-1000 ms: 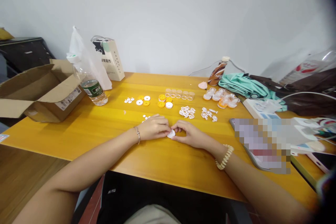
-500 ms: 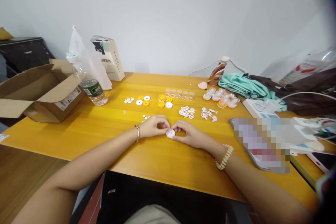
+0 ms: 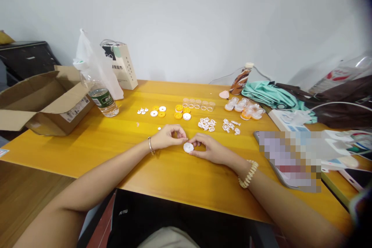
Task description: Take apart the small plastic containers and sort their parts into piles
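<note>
Between the thumb and fingers of my right hand [image 3: 211, 148] is a small round white plastic disc [image 3: 188, 147], gripped by its right edge just above the table. My left hand [image 3: 171, 137] is closed in a pinch at the disc's upper left, a little apart from it. Something tiny seems to show at its fingertips, too small to name. Beyond my hands lie white and yellow rings [image 3: 158, 111], more yellow and white round pieces [image 3: 182, 112], several clear cups [image 3: 198, 104] and openwork white pieces [image 3: 206, 124].
A cardboard box [image 3: 69, 112] and a water bottle [image 3: 104, 102] stand at left, near a paper bag [image 3: 128, 69]. To the right are clear-domed orange-based pieces [image 3: 252, 112], a coffee bottle [image 3: 240, 80], green cloth [image 3: 267, 95] and a blurred tablet-like device [image 3: 286, 162].
My left hand has drawn slightly up and left, away from the white disc, its fingers still pinched. My right hand stays in place with the disc.
</note>
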Available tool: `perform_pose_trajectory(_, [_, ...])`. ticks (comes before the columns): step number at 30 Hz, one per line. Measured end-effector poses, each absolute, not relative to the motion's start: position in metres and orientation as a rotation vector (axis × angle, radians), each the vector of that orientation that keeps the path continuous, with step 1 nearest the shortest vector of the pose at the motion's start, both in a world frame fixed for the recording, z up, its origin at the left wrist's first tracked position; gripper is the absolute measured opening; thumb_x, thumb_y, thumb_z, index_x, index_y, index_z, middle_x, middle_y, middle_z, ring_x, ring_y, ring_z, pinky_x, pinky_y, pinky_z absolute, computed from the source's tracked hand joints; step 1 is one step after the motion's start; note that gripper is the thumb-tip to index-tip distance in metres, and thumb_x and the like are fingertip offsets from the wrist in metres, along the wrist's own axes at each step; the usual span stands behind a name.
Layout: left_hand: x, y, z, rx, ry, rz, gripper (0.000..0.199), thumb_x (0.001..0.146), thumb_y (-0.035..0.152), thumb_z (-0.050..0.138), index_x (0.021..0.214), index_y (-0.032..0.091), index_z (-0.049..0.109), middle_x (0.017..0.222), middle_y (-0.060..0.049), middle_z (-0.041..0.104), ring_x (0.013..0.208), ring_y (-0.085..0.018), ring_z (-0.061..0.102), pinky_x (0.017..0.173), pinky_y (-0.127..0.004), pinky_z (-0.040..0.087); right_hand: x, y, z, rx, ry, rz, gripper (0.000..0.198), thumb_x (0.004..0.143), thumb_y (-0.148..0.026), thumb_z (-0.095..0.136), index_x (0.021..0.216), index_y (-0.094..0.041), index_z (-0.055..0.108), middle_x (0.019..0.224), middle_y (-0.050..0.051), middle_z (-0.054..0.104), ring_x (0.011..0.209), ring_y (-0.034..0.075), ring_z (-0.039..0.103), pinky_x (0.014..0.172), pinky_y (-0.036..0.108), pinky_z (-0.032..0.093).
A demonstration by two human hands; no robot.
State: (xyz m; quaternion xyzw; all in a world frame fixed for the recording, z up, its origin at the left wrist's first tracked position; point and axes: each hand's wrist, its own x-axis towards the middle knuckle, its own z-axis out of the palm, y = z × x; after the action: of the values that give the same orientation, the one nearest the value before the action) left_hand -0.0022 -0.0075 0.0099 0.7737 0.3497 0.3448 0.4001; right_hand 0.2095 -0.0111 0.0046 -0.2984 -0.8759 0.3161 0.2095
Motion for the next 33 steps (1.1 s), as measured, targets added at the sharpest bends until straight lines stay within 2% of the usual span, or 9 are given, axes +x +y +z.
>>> perform_pose_trajectory(8, [-0.038,0.002,0.042,2.156,1.143,0.748,0.015,0.071,0.028,0.058,0.070,0.013,0.060,0.066,-0.001,0.058,0.063,-0.009,0.050,0.064,-0.021,0.042,0.210,-0.012,0.004,-0.868,-2.444,0.853,0.023,0.078,-0.036,0.058,0.094,-0.020,0.060,0.087,0.004,0.058,0.081,0.016,0.053,0.075,0.031,0.044])
perform_pose_trajectory(12, [-0.089,0.012,0.061,2.242,1.455,0.507,0.020,0.069,0.032,0.055,0.072,0.014,0.062,0.072,-0.002,0.062,0.068,-0.012,0.054,0.067,-0.022,0.042,0.210,-0.012,0.006,-0.859,-2.447,0.858,0.022,0.078,-0.036,0.058,0.093,-0.019,0.060,0.087,0.004,0.058,0.081,0.016,0.053,0.076,0.030,0.044])
perform_pose_trajectory(17, [-0.147,0.020,0.068,2.115,1.877,0.074,0.024,0.061,0.037,0.058,0.070,0.016,0.065,0.071,-0.002,0.065,0.065,-0.016,0.056,0.058,-0.021,0.039,0.210,-0.012,0.006,-0.858,-2.444,0.857,0.023,0.078,-0.036,0.058,0.094,-0.020,0.060,0.086,0.004,0.057,0.081,0.016,0.053,0.075,0.030,0.044])
perform_pose_trajectory(33, [-0.171,0.033,0.050,2.034,1.865,-0.112,0.043,0.059,0.055,0.055,0.076,0.017,0.068,0.076,-0.001,0.067,0.069,-0.016,0.056,0.059,-0.021,0.039,0.211,-0.013,0.006,-0.881,-2.454,0.844,0.024,0.078,-0.037,0.057,0.094,-0.020,0.060,0.087,0.004,0.057,0.082,0.016,0.052,0.076,0.030,0.042])
